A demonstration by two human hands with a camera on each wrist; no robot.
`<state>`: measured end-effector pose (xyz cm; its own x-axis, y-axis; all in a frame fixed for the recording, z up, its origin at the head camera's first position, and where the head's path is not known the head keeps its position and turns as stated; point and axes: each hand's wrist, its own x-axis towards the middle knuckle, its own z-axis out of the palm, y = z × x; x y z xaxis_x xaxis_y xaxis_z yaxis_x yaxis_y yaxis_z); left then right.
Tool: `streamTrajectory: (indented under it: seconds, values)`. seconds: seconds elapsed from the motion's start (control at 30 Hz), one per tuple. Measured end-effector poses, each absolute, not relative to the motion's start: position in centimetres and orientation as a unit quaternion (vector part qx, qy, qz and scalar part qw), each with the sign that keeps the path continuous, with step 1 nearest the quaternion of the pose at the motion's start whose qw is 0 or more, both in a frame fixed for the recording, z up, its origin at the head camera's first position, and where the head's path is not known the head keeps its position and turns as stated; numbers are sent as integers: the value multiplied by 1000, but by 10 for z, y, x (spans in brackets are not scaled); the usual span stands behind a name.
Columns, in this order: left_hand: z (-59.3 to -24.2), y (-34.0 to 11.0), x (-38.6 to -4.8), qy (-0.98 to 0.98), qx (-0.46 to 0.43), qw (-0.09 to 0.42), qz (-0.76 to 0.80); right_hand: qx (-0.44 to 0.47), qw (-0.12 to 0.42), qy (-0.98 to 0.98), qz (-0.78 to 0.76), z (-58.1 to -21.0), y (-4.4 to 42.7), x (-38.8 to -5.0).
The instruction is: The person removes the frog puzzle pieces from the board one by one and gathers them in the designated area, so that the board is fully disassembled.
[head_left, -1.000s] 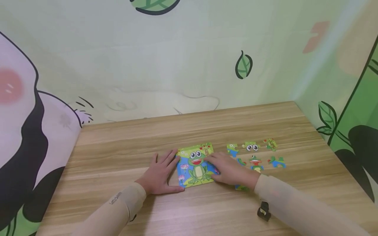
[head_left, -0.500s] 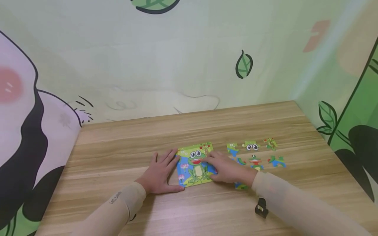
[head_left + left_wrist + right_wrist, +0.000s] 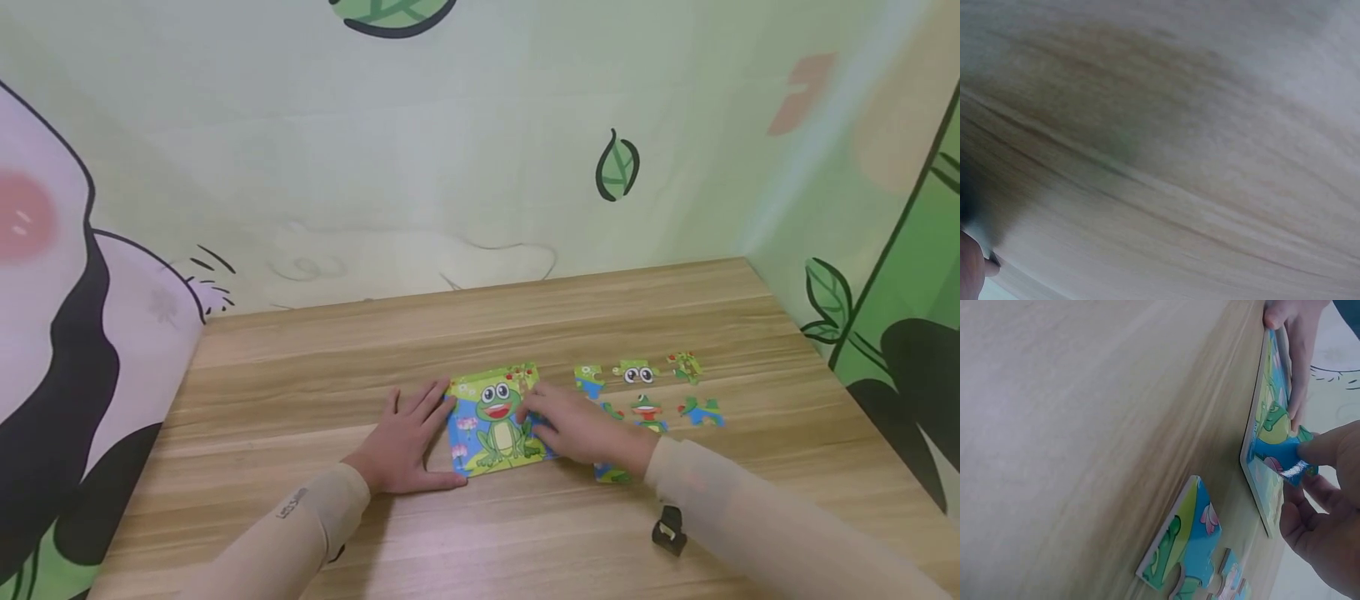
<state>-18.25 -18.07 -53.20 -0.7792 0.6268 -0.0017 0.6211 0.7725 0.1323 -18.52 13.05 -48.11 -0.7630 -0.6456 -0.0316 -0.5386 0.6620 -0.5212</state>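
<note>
The frog jigsaw puzzle (image 3: 495, 442) lies flat on the wooden table in the head view. Along its left edge rests my left hand (image 3: 408, 442), fingers spread, with the thumb by the near-left corner. My right hand (image 3: 581, 425) is over the puzzle's right side. In the right wrist view, its thumb and fingers pinch a blue and green puzzle piece (image 3: 1282, 453), tilted up at the board's edge. Part of that piece is hidden by the fingers. The left wrist view shows mostly blurred table and a bit of a finger (image 3: 969, 265).
To the right, loose puzzle pieces (image 3: 637, 373) are laid out in rows, some hidden under my right forearm. One corner piece (image 3: 1179, 537) lies close to my right hand. A patterned wall (image 3: 480, 167) rises behind the table (image 3: 337, 333).
The right thumb and fingertips have come closer together over the puzzle's right side, and the thumb has moved slightly away from the near edge. My left hand has stayed in place.
</note>
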Motion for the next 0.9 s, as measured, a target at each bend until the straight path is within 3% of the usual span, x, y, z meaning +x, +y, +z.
streamTrajectory:
  seconds: [0.4, 0.9]
  values:
    - [-530, -180, -183, 940, 336, 19, 57, -312, 164, 870, -345, -474, 149, -190]
    - [-527, -179, -182, 939, 339, 15, 59, -260, 182, 884, -343, -444, 254, -180]
